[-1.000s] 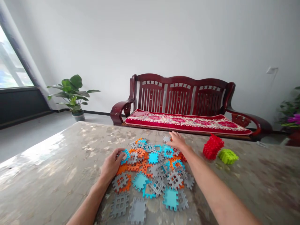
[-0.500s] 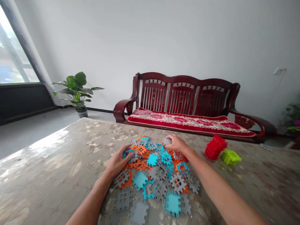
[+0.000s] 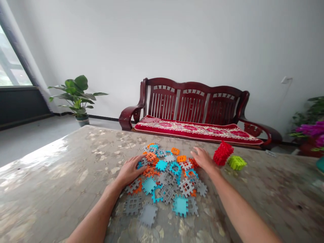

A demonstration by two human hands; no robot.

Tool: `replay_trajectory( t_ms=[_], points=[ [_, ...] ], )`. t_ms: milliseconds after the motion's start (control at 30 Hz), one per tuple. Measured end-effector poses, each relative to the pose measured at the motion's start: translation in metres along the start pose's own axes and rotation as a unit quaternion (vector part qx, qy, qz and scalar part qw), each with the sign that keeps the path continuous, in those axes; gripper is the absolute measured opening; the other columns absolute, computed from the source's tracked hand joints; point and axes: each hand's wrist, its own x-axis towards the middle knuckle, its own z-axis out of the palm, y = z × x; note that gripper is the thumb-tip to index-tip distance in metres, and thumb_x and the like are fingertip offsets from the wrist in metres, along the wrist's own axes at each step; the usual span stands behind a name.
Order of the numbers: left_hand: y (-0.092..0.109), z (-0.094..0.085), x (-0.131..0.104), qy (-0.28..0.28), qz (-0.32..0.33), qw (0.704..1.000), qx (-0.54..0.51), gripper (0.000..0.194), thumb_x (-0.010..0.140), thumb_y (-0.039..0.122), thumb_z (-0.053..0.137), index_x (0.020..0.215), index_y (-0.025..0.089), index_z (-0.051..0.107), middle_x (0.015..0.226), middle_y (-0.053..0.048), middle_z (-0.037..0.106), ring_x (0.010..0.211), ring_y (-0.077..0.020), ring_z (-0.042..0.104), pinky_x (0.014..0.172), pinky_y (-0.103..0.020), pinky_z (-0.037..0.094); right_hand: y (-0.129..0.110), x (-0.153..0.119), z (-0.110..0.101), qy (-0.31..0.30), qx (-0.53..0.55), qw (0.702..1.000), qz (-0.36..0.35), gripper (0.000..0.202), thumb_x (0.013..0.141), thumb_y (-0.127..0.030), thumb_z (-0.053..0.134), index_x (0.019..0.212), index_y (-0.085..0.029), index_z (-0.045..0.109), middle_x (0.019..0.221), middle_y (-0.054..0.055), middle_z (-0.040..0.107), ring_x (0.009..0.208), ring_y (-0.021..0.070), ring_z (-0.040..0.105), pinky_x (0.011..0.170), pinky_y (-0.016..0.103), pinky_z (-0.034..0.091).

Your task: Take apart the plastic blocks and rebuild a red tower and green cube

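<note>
Interlocking plastic tiles in grey, blue and orange lie in a loose pile (image 3: 167,177) in front of me. My left hand (image 3: 132,169) rests flat at the pile's left edge, fingers spread over a blue and grey tile (image 3: 143,162). To the right of the pile is my right hand (image 3: 202,158), its fingers apart and holding nothing visible. Partly under it lies a red-orange tile (image 3: 194,163). Two orange window tiles, one at the back (image 3: 175,151) and one nearer (image 3: 181,158), lie left of that hand. A grey tile (image 3: 169,158) sits beside them.
A red block of stacked tiles (image 3: 223,153) and a lime-green one (image 3: 237,162) stand right of my right hand on the patterned tabletop (image 3: 83,182). Beyond the table are a wooden bench (image 3: 192,104) and a potted plant (image 3: 79,98). Purple flowers (image 3: 312,130) show at far right.
My right hand has let go of a grey tile and moved right, uncovering orange tiles. My left hand stays at the pile's left edge. The view has turned slightly right.
</note>
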Motion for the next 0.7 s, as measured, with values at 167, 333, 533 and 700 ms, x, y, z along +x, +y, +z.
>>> replay_trajectory(
  t_ms=[167, 333, 533, 700],
  points=[
    [0.011, 0.011, 0.002, 0.01, -0.027, 0.999, 0.018, 0.054, 0.088, 0.045, 0.051, 0.139, 0.027, 0.053, 0.138, -0.007, 0.06, 0.126, -0.0286, 0.054, 0.107, -0.044, 0.037, -0.002, -0.031, 0.018, 0.013, -0.048, 0.998, 0.048, 0.04, 0.087, -0.041, 0.05, 0.12, -0.026, 0.068, 0.13, 0.009, 0.064, 0.121, 0.0299, 0.055, 0.101, 0.045, 0.041],
    [0.025, 0.024, 0.005, 0.039, -0.031, 0.999, 0.003, 0.048, 0.089, 0.037, 0.051, 0.136, 0.028, 0.055, 0.138, -0.006, 0.06, 0.127, -0.0254, 0.054, 0.107, -0.041, 0.037, -0.025, -0.034, 0.028, 0.022, -0.005, 0.997, 0.076, 0.035, 0.082, -0.035, 0.054, 0.111, -0.029, 0.072, 0.11, 0.007, 0.073, 0.104, 0.0278, 0.065, 0.086, 0.04, 0.051],
    [0.05, 0.036, 0.015, 0.073, -0.091, 0.992, -0.049, 0.038, 0.089, 0.035, 0.052, 0.125, 0.026, 0.062, 0.132, -0.007, 0.062, 0.119, -0.0246, 0.059, 0.103, -0.04, 0.042, -0.054, -0.024, 0.043, 0.017, 0.127, 0.991, 0.042, 0.037, 0.084, -0.029, 0.047, 0.11, -0.021, 0.072, 0.106, 0.007, 0.075, 0.097, 0.023, 0.07, 0.083, 0.034, 0.054],
    [0.067, 0.042, 0.031, 0.108, -0.028, 0.98, -0.162, 0.044, 0.093, 0.038, 0.046, 0.133, 0.021, 0.056, 0.139, -0.01, 0.057, 0.13, -0.0219, 0.051, 0.11, -0.038, 0.038, -0.062, -0.031, 0.04, 0.02, 0.209, 0.977, -0.04, 0.041, 0.085, -0.034, 0.05, 0.119, -0.018, 0.066, 0.12, 0.009, 0.07, 0.112, 0.0219, 0.064, 0.098, 0.036, 0.049]
  ],
)
